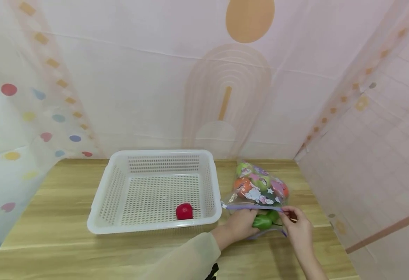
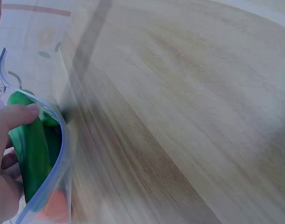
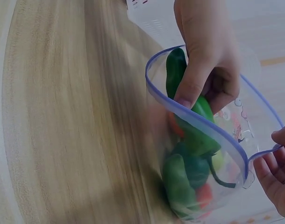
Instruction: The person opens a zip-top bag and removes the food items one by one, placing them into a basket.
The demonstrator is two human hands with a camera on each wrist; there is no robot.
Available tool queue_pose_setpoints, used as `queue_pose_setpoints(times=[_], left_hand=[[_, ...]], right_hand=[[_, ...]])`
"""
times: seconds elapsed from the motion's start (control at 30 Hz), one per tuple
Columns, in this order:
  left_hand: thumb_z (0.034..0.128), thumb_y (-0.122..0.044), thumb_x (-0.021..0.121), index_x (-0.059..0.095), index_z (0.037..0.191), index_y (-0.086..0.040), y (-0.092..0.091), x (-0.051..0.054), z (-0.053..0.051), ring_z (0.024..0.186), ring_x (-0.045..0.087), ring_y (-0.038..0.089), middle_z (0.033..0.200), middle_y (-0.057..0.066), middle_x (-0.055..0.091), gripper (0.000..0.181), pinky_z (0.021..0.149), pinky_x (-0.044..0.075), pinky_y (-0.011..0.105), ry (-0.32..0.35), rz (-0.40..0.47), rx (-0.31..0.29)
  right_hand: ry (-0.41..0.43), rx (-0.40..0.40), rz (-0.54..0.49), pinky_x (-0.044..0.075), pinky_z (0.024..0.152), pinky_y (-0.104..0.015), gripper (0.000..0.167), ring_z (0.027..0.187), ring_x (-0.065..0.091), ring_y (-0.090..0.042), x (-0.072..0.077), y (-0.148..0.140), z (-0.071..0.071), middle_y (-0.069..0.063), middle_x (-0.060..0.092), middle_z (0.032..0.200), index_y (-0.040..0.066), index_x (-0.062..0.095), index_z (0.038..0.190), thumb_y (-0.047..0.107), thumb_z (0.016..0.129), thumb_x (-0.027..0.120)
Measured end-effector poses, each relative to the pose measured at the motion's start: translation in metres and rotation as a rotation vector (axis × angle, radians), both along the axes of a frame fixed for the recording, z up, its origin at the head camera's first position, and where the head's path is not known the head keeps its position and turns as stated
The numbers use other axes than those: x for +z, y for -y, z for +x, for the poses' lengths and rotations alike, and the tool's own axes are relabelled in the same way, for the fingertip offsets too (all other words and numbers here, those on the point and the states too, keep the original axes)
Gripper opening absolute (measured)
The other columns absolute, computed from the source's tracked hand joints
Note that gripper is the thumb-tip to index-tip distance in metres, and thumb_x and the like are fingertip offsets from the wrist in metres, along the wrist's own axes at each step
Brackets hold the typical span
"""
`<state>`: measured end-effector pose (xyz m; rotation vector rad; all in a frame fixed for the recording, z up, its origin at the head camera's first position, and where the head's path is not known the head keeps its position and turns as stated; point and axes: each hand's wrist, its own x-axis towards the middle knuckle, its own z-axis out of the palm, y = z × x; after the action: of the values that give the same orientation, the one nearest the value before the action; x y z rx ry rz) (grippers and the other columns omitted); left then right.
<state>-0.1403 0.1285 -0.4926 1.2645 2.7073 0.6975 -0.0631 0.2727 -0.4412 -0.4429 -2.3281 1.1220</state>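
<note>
A clear zip bag (image 1: 230, 200) with a purple zip edge and printed pictures lies on the table, its mouth towards me. Inside are red, orange and green toy-like fruits and vegetables, partly hidden by the prints. My left hand (image 1: 237, 225) is in the bag's mouth, thumb and fingers gripping a green pepper (image 2: 32, 154). More green pieces (image 3: 176, 179) lie below it, seen through the plastic in the right wrist view. At the mouth's right corner, my right hand (image 1: 299, 230) pinches the zip edge (image 3: 268, 150) between thumb and fingers.
A white plastic basket (image 1: 97, 210) with slotted sides stands left of the bag. In its front right part lies a red round fruit (image 1: 184, 211) with a dark stem. Behind the wood-grain table (image 1: 50, 233) hangs a patterned cloth (image 1: 148, 97); more patterned cloth flanks both sides.
</note>
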Motion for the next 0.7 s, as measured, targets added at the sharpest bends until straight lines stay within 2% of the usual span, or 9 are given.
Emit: queue_pose_setpoints(times=[0.17, 0.27, 0.43, 0.7], left_hand=[[0.0755, -0.030, 0.077, 0.057, 0.100, -0.012, 0.006, 0.006, 0.004, 0.068, 0.047, 0.004, 0.081, -0.005, 0.053, 0.037, 0.059, 0.038, 0.015, 0.011, 0.028, -0.042], [0.0752, -0.031, 0.077, 0.056, 0.099, -0.013, 0.008, 0.007, 0.005, 0.070, 0.046, 0.004, 0.083, -0.005, 0.052, 0.036, 0.060, 0.038, 0.015, -0.009, 0.031, -0.050], [0.0735, -0.035, 0.077, 0.054, 0.096, -0.014, 0.011, 0.009, 0.010, 0.072, 0.044, 0.004, 0.085, -0.005, 0.050, 0.038, 0.061, 0.036, 0.015, -0.086, 0.027, -0.034], [0.0719, -0.037, 0.078, 0.054, 0.097, -0.013, 0.017, 0.012, 0.017, 0.073, 0.039, 0.004, 0.087, -0.005, 0.045, 0.043, 0.062, 0.035, 0.014, -0.092, 0.024, -0.002]], right_hand=[[0.032, -0.009, 0.004, 0.043, 0.063, -0.006, 0.011, 0.070, 0.052, 0.005, 0.003, -0.001, 0.002, -0.014, 0.065, 0.083, -0.004, 0.066, 0.090, -0.003, 0.078, 0.068], [0.039, 0.000, 0.002, 0.043, 0.063, -0.007, 0.012, 0.070, 0.052, 0.005, 0.005, -0.001, 0.003, -0.014, 0.065, 0.082, -0.004, 0.066, 0.090, -0.003, 0.078, 0.068], [0.030, 0.017, 0.015, 0.043, 0.062, -0.006, 0.013, 0.069, 0.052, 0.005, 0.008, -0.001, 0.005, -0.013, 0.065, 0.081, -0.005, 0.066, 0.089, -0.003, 0.078, 0.069], [0.040, 0.033, 0.005, 0.042, 0.062, -0.006, 0.015, 0.068, 0.051, 0.006, 0.008, -0.002, 0.004, -0.015, 0.065, 0.083, -0.007, 0.064, 0.091, -0.002, 0.079, 0.069]])
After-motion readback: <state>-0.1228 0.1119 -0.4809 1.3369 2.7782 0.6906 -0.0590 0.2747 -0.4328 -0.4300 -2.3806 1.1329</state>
